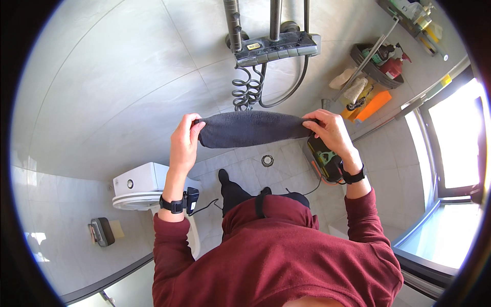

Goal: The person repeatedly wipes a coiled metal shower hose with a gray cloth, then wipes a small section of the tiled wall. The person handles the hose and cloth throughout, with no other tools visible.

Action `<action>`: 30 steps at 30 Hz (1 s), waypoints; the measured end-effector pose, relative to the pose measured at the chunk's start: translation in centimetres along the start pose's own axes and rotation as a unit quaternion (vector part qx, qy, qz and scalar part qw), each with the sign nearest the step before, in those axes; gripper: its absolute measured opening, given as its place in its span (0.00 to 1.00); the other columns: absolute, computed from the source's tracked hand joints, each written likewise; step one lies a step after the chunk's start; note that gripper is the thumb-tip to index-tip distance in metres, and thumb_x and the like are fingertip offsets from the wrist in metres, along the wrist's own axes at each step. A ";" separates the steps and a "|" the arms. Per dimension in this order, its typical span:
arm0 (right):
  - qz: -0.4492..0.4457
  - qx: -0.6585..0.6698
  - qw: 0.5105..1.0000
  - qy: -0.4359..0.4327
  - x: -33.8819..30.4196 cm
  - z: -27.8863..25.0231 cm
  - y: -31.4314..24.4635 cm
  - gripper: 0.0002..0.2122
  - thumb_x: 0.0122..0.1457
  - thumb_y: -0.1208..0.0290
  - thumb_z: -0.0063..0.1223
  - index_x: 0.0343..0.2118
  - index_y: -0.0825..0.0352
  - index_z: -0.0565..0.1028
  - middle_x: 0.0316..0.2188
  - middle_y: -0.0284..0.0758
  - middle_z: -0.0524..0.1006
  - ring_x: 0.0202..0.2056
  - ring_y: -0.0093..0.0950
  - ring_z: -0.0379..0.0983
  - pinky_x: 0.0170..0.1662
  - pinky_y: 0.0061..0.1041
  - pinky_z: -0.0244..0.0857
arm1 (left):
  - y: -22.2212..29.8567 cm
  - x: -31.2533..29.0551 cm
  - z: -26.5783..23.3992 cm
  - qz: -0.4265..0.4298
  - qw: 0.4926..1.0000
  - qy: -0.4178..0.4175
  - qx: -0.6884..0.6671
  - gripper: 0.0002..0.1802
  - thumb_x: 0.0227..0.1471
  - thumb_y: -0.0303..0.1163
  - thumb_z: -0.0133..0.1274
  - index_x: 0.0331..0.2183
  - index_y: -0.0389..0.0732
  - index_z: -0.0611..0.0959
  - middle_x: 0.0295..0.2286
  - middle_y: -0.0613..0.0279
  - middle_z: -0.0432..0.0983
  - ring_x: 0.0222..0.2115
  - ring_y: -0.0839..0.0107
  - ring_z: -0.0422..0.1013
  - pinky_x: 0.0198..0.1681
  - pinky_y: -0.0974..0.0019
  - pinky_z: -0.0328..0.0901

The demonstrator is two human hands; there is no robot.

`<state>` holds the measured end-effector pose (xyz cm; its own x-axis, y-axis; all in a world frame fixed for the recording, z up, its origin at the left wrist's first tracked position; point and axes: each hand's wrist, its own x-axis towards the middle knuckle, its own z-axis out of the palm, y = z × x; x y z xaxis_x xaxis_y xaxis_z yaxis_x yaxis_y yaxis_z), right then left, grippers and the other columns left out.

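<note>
A dark grey cloth (250, 130) is stretched out level between my two hands, in front of the shower wall. My left hand (185, 140) pinches its left end between thumb and fingers. At the opposite end, my right hand (330, 130) grips the cloth's corner in the same way. The cloth looks folded or doubled into a long strip, and its lower edge hangs free. Both arms reach forward, with a black band on each wrist.
Above the cloth is a dark shower mixer (276, 48) with a coiled hose (248, 89). A white toilet (140, 187) stands at left. Right of it lie a floor drain (267, 160) and a dark box (325, 158). Corner shelves (378, 66) with bottles and a window (455, 138) are at right.
</note>
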<state>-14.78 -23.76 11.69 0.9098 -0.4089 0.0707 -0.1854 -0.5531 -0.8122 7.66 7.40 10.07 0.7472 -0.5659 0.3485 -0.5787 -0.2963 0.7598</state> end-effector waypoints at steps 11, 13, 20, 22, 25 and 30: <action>-0.054 0.127 0.985 0.102 2.8 -0.8 0.7 0.10 0.63 0.74 0.51 0.44 0.70 0.78 0.33 0.31 0.79 0.37 0.20 0.72 0.45 0.22 0.67 | 1.9 0.7 -0.5 0.067 0.986 0.151 -0.005 0.10 0.64 0.34 0.51 0.38 0.36 0.76 0.24 0.62 0.70 0.25 0.75 0.65 0.30 0.70 0.62; -0.045 0.154 0.984 0.076 3.0 -0.3 1.2 0.11 0.63 0.74 0.52 0.45 0.71 0.77 0.34 0.31 0.79 0.37 0.20 0.72 0.45 0.22 0.66 | 1.8 1.1 0.1 0.032 0.989 0.143 -0.028 0.10 0.65 0.34 0.50 0.39 0.37 0.76 0.24 0.66 0.68 0.26 0.78 0.61 0.31 0.72 0.60; 0.108 0.287 0.951 0.039 2.0 3.6 1.2 0.09 0.66 0.71 0.48 0.45 0.69 0.73 0.35 0.29 0.77 0.36 0.18 0.73 0.38 0.20 0.70 | 1.9 2.1 2.3 -0.097 0.986 0.103 -0.090 0.12 0.65 0.38 0.50 0.37 0.38 0.76 0.21 0.64 0.69 0.19 0.77 0.63 0.23 0.69 0.61; 0.137 0.371 0.918 0.032 0.9 5.5 0.3 0.09 0.67 0.69 0.47 0.45 0.66 0.72 0.36 0.28 0.75 0.38 0.18 0.72 0.40 0.21 0.69 | 3.6 0.8 3.9 -0.088 0.984 0.117 -0.100 0.11 0.65 0.38 0.49 0.37 0.39 0.77 0.21 0.71 0.67 0.19 0.83 0.61 0.20 0.73 0.59; 0.150 0.514 0.845 0.010 -0.5 9.3 -1.2 0.08 0.68 0.66 0.48 0.46 0.62 0.71 0.36 0.25 0.73 0.39 0.17 0.71 0.42 0.21 0.68 | 7.5 -3.1 8.2 -0.012 0.994 0.049 -0.093 0.08 0.63 0.31 0.51 0.42 0.39 0.78 0.33 0.57 0.77 0.31 0.69 0.74 0.34 0.62 0.70; 0.115 0.547 0.825 0.084 -0.9 12.2 -1.4 0.13 0.63 0.75 0.53 0.49 0.68 0.69 0.41 0.31 0.73 0.41 0.19 0.69 0.45 0.18 0.66 | 10.2 -8.2 13.2 0.070 0.984 -0.157 -0.051 0.27 0.54 0.21 0.55 0.56 0.31 0.72 0.64 0.42 0.51 0.67 0.48 0.45 0.67 0.52 0.49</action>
<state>-10.86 -13.78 5.69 0.8156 -0.5577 -0.1538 0.1840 0.5022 -0.8449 -8.67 -1.14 7.70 0.5161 -0.8097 0.2791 -0.6204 -0.1287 0.7736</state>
